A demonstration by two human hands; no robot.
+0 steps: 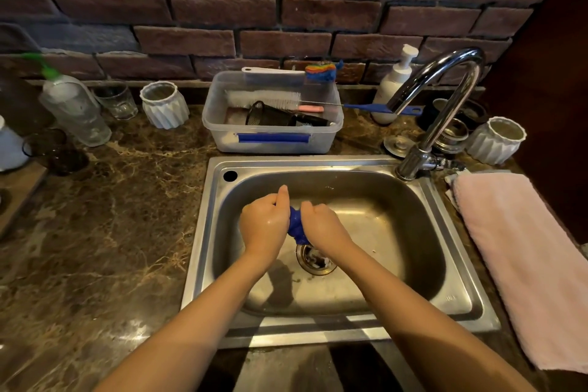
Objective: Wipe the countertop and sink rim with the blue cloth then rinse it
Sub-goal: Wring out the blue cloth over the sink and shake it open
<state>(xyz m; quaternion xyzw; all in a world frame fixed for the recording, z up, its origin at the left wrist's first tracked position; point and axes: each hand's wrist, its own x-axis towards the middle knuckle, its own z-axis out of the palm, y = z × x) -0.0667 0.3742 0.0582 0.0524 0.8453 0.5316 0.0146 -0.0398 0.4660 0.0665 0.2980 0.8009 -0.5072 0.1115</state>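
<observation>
Above sink (203, 232) drain, both hands (264, 226) wring blue cloth (296, 226).

A home kitchen, plainly; a stainless steel sink (203, 232) is sunk into a brown marbled countertop (111, 232) with a curved chrome tap (445, 99) at its corner; a dark brick wall (254, 9) runs behind; a clear plastic tub (273, 134) holds a bottle brush (264, 98); a soap pump bottle (394, 79) and drinking glass (116, 100) stand nearby; a pink towel (521, 264) lies beside the sink.

No readable text or labels anywhere.
</observation>
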